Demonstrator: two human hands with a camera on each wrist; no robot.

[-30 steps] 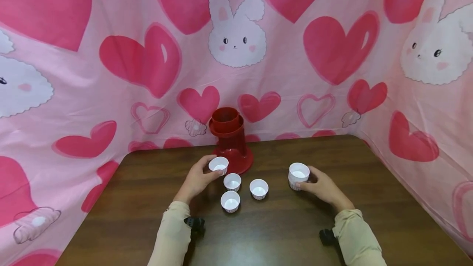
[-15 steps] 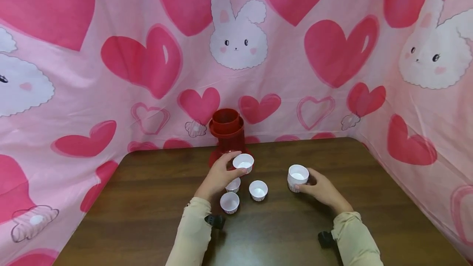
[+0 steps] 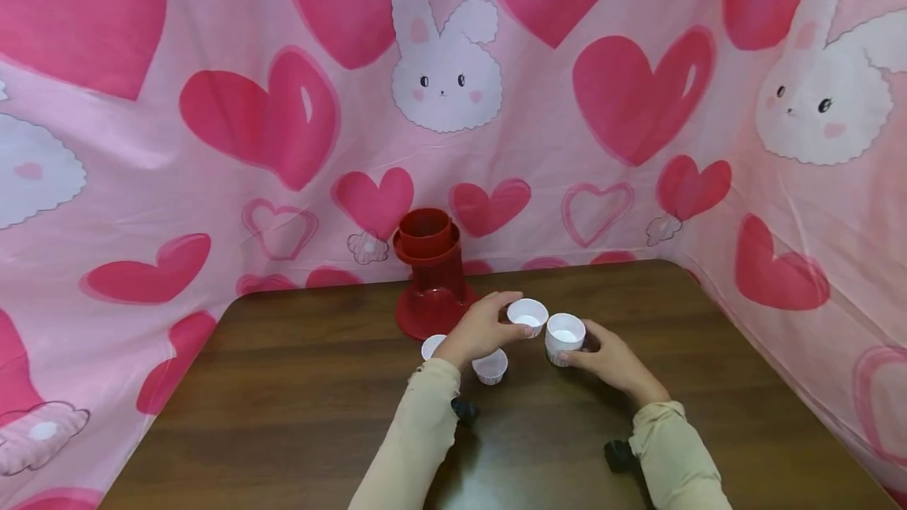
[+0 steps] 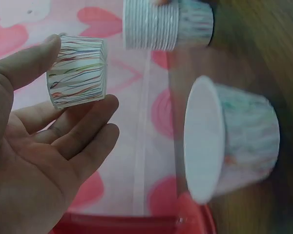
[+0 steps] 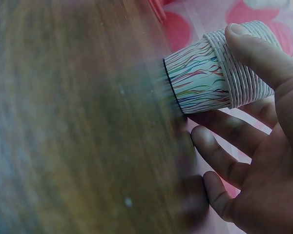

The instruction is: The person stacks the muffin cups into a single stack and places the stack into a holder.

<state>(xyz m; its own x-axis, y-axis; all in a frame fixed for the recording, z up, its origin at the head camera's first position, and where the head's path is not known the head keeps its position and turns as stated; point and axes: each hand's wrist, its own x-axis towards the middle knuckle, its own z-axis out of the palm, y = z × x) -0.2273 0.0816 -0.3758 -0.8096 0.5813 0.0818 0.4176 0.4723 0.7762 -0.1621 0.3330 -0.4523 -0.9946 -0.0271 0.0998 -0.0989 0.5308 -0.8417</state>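
In the head view my left hand (image 3: pixel 482 330) pinches a small white paper baking cup (image 3: pixel 527 321) between thumb and fingers, held up just left of a nested stack of cups (image 3: pixel 565 343). Wavy coloured lines cover the held cup's outside in the left wrist view. My right hand (image 3: pixel 615 362) grips that stack from its right side, thumb across the layered rims (image 5: pixel 244 68). The stack stands upright on the table. Two loose cups show near my left arm: one cup (image 3: pixel 490 368) beside the wrist, another cup (image 3: pixel 432 346) partly covered by the forearm.
A red plastic cylinder on a round base (image 3: pixel 434 282) stands at the back of the brown wooden table (image 3: pixel 283 408). Behind the table hangs a pink cloth (image 3: pixel 397 140) printed with hearts and rabbits. Dark wrist cameras sit under both sleeves.
My left hand has carried its cup rightward, from before the red cylinder to beside the stack. Its forearm now covers one loose cup and part of another. My right hand keeps holding the stack.
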